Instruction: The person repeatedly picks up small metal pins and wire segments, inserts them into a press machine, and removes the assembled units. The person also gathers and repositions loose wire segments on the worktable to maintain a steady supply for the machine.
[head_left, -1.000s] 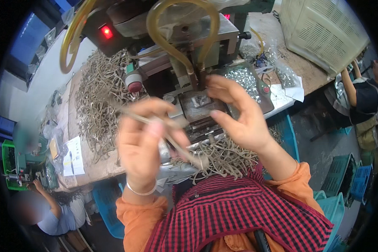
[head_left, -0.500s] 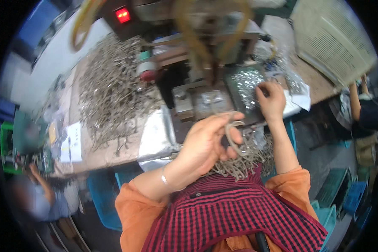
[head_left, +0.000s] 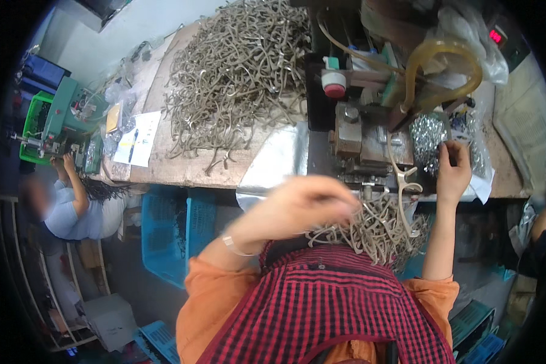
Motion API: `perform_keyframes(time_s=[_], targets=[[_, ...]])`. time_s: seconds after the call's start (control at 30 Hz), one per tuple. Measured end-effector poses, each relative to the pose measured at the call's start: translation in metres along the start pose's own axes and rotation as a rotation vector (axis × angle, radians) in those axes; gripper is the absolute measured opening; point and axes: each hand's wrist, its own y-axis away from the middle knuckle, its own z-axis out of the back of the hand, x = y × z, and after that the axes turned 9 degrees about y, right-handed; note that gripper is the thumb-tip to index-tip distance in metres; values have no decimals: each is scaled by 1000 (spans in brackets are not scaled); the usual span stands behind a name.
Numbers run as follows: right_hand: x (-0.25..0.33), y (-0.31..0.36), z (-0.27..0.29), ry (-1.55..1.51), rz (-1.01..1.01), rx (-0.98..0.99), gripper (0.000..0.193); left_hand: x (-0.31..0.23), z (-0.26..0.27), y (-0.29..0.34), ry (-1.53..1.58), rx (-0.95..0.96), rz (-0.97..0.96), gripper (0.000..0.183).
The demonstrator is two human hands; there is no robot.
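Note:
My left hand (head_left: 303, 203) is smeared by motion in front of the press, above my lap, so its fingers cannot be read. A curved, branched metal piece (head_left: 400, 182) stands out from the fixture of the bench press (head_left: 348, 130), its lower end hanging over the lap heap. Beside a pile of small shiny metal bits (head_left: 428, 138), my right hand (head_left: 455, 173) has thumb and fingertips drawn together; anything between them is too small to name. Similar curved metal pieces (head_left: 379, 233) lie heaped between my lap and the bench edge.
A large heap of curved metal pieces (head_left: 236, 73) covers the bench at left, near a silvery sheet (head_left: 279, 158). Yellow tubing (head_left: 446, 45) loops over the press. A blue crate (head_left: 164, 236) stands below. Another person (head_left: 79, 206) works at a green machine (head_left: 67, 118) far left.
The view has swung left. My left hand has let go of the curved metal piece, now at the press fixture, and has moved left. My right hand stays by the shiny bits.

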Motion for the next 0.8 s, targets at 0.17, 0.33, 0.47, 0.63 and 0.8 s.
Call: perform_keyframes(time_s=[0.17, 0.33, 0.47, 0.63, 0.8], targets=[[2, 5, 16, -61, -4, -13, 16, 1, 142, 42, -1511, -856, -77, 11], [35, -16, -16, -165, 24, 119, 17, 91, 214, 58, -1890, -763, 21, 4], [24, -11, -5, -56, -8, 153, 17, 56, 189, 47, -1632, -823, 68, 10], [-10, 30, 48, 111, -70, -22, 19, 41, 242, 79, -782, -860, -18, 14], [16, 36, 46, 89, 2, -17, 16, 85, 251, 43, -153, -897, -257, 14]])
